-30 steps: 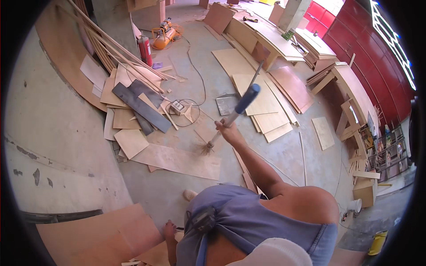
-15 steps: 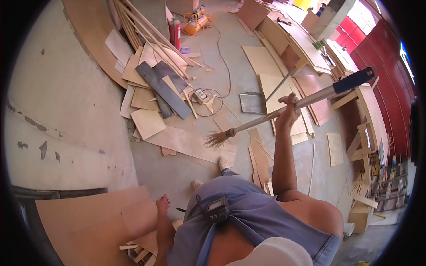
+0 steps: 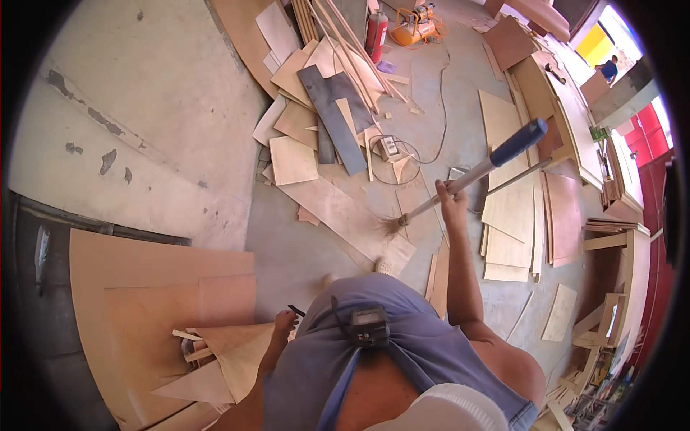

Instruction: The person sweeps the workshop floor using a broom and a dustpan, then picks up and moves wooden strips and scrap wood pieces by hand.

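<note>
My right hand [image 3: 451, 200] is wrapped round the pale shaft of a broom [image 3: 474, 172]. The broom slants from a blue grip at upper right to straw bristles [image 3: 393, 227] at lower left, over a long plywood strip [image 3: 338, 212]; whether they touch it I cannot tell. Behind the shaft, a metal dustpan [image 3: 458, 174] with a long rod handle is partly hidden. Low by my left side, my left hand [image 3: 286, 320] hangs with loosely parted fingers, holding nothing visible. Beside it juts a dark strap end [image 3: 296, 311]. A small black device [image 3: 369, 325] sits at my waist.
Wood offcuts and grey boards [image 3: 334, 118] are heaped by the wall. A power socket box [image 3: 389, 149] trails a cable over the floor. Plywood sheets [image 3: 507, 215] lie at right beside a workbench [image 3: 568, 108]. A fire extinguisher [image 3: 376, 36] and orange compressor [image 3: 417, 27] stand far off.
My view has swung left, so the room sits further right in the picture. The broom slants more steeply, its bristles closer to my feet. My right hand keeps its hold.
</note>
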The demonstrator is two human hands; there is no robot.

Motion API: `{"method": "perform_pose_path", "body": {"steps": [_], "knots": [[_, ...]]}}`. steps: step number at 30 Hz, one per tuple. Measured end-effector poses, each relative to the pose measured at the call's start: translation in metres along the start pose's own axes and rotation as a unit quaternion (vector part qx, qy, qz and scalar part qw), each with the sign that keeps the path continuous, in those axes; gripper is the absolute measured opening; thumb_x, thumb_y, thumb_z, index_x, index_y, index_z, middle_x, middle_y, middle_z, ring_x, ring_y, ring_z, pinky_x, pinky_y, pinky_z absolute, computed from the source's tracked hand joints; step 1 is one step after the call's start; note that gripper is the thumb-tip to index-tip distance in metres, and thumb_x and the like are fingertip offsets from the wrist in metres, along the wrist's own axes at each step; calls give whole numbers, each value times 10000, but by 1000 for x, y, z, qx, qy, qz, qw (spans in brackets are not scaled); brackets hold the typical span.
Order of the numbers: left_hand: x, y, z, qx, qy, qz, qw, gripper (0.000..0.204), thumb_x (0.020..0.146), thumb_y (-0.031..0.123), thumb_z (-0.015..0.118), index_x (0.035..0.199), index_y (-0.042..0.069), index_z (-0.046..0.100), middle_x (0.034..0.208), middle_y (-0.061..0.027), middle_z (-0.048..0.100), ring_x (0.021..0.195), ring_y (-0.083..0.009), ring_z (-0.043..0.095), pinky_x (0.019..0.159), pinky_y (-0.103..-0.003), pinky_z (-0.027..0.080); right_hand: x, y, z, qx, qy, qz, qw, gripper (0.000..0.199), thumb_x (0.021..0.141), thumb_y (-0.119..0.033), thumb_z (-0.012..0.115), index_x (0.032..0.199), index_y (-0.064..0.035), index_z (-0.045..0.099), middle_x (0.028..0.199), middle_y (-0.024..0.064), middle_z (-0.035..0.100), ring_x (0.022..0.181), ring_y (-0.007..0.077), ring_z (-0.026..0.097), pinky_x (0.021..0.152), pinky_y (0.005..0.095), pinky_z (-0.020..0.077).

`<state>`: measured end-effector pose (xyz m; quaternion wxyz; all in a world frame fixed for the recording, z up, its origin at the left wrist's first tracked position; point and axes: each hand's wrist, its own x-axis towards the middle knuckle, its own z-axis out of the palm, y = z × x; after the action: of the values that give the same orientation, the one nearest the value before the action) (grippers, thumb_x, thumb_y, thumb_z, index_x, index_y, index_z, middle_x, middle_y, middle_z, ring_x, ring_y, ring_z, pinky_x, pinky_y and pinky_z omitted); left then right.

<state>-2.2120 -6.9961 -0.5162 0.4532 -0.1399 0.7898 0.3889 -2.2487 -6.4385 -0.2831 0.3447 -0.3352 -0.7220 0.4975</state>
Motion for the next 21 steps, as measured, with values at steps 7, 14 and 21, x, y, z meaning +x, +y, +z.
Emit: {"method": "perform_pose_path", "body": {"steps": [7,14,21], "knots": [[-2,51,13,-53,107,0,993,302,842,301,605,944,17,591,802,-77,642,620,-152,616,504,-267,456,5,30,5,-40,-77,92,992,253,817,-250,640,712,-20,623,628,13,573,623,89,484,601,274,397],[25,143,-27,-62,168,133,975,278,844,304,602,800,31,615,622,-39,611,496,-91,526,457,-247,411,15,50,-15,5,-80,66,995,255,813,-229,647,687,-12,607,621,44,585,617,117,520,604,286,414],[51,140,-20,-105,145,83,980,265,843,287,618,760,35,611,620,-37,591,534,-105,572,447,-241,415,11,47,-31,1,-51,71,996,231,816,-202,630,692,-9,614,632,39,590,609,112,498,591,286,398]]}}
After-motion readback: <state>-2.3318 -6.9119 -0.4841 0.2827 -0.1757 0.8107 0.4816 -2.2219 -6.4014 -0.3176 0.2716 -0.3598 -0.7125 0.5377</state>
